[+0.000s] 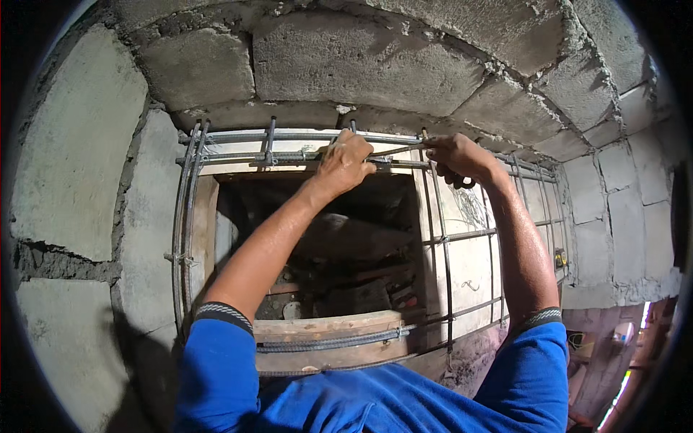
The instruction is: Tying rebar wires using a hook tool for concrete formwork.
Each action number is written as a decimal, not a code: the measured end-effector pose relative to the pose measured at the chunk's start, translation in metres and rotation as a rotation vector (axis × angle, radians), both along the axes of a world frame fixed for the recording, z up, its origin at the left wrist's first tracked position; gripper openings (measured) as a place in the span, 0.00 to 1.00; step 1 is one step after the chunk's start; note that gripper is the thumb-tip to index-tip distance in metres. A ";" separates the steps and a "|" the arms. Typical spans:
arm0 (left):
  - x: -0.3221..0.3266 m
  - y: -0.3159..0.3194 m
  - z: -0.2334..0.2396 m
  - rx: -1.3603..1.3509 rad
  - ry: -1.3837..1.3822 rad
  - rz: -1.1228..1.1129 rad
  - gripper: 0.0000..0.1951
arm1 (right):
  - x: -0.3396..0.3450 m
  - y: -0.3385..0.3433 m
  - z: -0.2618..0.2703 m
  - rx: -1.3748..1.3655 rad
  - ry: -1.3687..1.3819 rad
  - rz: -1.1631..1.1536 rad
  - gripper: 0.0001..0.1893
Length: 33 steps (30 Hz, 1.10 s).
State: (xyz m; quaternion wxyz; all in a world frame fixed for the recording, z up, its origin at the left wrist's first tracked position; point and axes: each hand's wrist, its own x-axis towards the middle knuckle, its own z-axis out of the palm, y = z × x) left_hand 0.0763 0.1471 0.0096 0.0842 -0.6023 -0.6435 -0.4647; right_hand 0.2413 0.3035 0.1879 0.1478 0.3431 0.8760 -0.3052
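Note:
My left hand [346, 162] is on the steel reinforcing bars [308, 156] along the far edge of a rectangular opening, its fingers bent over them. My right hand [457, 157], to its right, is closed around a dark metal tool with a hooked or looped end [466, 184]; most of the tool is hidden in the palm. A thin rod [399, 150] runs between the two hands, just above the bars; whether it belongs to the tool is unclear. Thin tie wire [304, 151] wraps the bars left of my left hand. Short crossbars [270, 139] cross the long bars.
Concrete block walls [357, 65] rise beyond and at both sides. A wood-framed opening [338, 322] holds dark rubble below. At right, a rebar grid [446, 270] lies over pale boards, with a bundle of loose wire [470, 205] and a yellow-black tape measure [560, 257].

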 end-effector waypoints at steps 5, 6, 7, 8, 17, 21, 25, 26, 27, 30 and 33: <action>-0.001 0.017 0.007 -0.016 0.057 0.040 0.08 | 0.003 0.024 -0.011 0.613 0.326 0.412 0.15; -0.006 0.015 0.014 -0.110 0.098 0.030 0.09 | -0.004 0.012 -0.008 0.736 0.180 0.409 0.12; -0.012 0.012 0.017 -0.115 0.096 0.030 0.09 | -0.008 0.000 -0.005 0.856 0.033 0.406 0.10; -0.019 0.011 0.020 -0.209 -0.081 -0.023 0.10 | -0.005 -0.009 -0.006 0.855 0.062 0.371 0.08; -0.047 0.021 0.010 -0.373 -0.265 -0.163 0.12 | -0.030 -0.003 0.012 0.363 -0.534 0.418 0.19; -0.031 0.027 0.036 -0.379 -0.124 -0.118 0.09 | -0.026 0.031 -0.003 0.574 -0.407 0.645 0.08; -0.049 0.027 0.053 -0.663 -0.235 -0.179 0.09 | -0.061 -0.013 0.022 0.947 -0.265 0.777 0.06; -0.045 0.027 0.061 -0.708 -0.232 -0.148 0.09 | -0.068 -0.025 0.032 0.921 -0.357 0.840 0.04; -0.046 0.028 0.058 -0.705 -0.229 -0.147 0.09 | -0.075 -0.032 0.035 0.925 -0.356 0.838 0.04; -0.042 0.024 0.055 -0.558 -0.021 -0.171 0.06 | -0.082 -0.039 0.042 0.678 -0.596 0.774 0.04; -0.034 0.023 0.058 -0.525 0.001 -0.106 0.05 | -0.080 -0.031 0.047 0.446 -0.698 0.706 0.07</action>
